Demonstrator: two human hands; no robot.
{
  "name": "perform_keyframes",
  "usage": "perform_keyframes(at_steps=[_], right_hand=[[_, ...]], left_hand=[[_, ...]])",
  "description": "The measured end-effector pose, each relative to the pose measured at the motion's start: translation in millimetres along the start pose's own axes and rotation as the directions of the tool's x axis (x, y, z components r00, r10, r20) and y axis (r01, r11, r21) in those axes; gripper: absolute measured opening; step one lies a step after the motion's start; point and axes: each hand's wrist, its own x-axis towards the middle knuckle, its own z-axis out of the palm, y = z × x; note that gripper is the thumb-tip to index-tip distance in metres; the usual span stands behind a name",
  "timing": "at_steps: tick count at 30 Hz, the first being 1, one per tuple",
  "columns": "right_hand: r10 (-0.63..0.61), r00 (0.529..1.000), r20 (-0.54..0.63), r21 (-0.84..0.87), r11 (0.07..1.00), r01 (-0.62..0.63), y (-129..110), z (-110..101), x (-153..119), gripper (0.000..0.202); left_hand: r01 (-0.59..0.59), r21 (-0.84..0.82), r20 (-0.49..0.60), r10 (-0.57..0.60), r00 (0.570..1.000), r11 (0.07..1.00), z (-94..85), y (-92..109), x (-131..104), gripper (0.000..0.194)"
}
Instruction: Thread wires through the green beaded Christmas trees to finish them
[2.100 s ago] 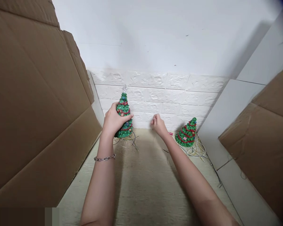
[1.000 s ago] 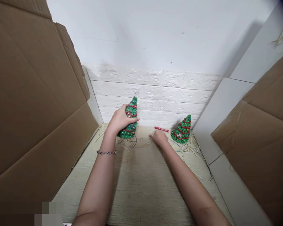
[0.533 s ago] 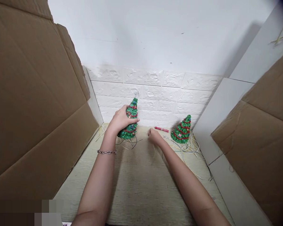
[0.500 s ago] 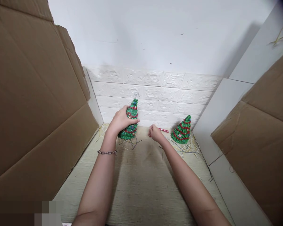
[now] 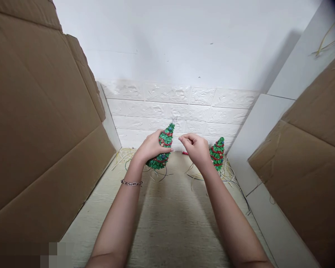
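Note:
A green beaded Christmas tree with red garlands and a clear star on top leans to the right, and my left hand is wrapped round its left side. Loose wires hang from its base. My right hand is just right of that tree, not touching it, thumb and forefinger pinched; anything between them is too small to make out. Behind my right hand a second green tree stands on the table, partly covered by the hand. The end of a red pen-like object shows below the right fingers.
Pale and dark wires lie around the second tree, with more yellowish strands at the table's back left. Cardboard sheets flank the table on both sides. A white brick-patterned wall stands behind.
My left hand and the held tree have moved right. My right hand has risen and shifted right from low near the red object, now overlapping the second tree.

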Motion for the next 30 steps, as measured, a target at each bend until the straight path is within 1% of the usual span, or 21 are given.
perform_keyframes(at_steps=[5,7,10,12,15,17,20,25,30], right_hand=[[-0.058,0.994,0.097,-0.053,0.997,0.063,-2,2,-2,0.019],[-0.066,0.991,0.116,-0.093,0.993,0.077,-2,2,-3,0.019],[-0.053,0.99,0.128,-0.139,0.988,0.071,-2,2,-3,0.018],[-0.025,0.99,0.138,-0.148,0.988,0.045,-2,1,-3,0.018],[0.027,0.993,0.114,-0.101,0.995,-0.015,-2,1,-4,0.017],[0.023,0.996,0.082,-0.043,0.999,-0.02,-3,1,-5,0.019],[-0.058,0.997,0.048,-0.004,0.998,0.059,-4,3,-8,0.02],[-0.235,0.972,-0.005,-0.111,0.966,0.233,3,13,-12,0.018],[-0.295,0.956,0.011,-0.208,0.934,0.29,12,20,-13,0.018]], left_hand=[[-0.021,-0.058,0.049,0.024,0.999,0.998,5.2,9,0,0.063],[-0.017,-0.059,0.056,0.021,0.998,0.998,6.4,11,0,0.062],[-0.03,-0.047,0.052,0.032,0.998,0.998,7.6,11,0,0.061],[-0.04,-0.033,0.045,0.041,0.998,0.999,8.0,10,1,0.063],[-0.053,-0.021,0.045,0.054,0.998,0.998,8.0,8,1,0.063],[-0.055,-0.024,0.048,0.057,0.997,0.998,7.6,8,1,0.062],[-0.026,-0.03,0.039,0.027,0.999,0.999,6.8,9,1,0.065],[0.017,-0.053,0.01,-0.016,1.0,0.998,5.2,11,0,0.061],[0.02,-0.066,-0.01,-0.021,1.0,0.998,4.5,11,0,0.059]])
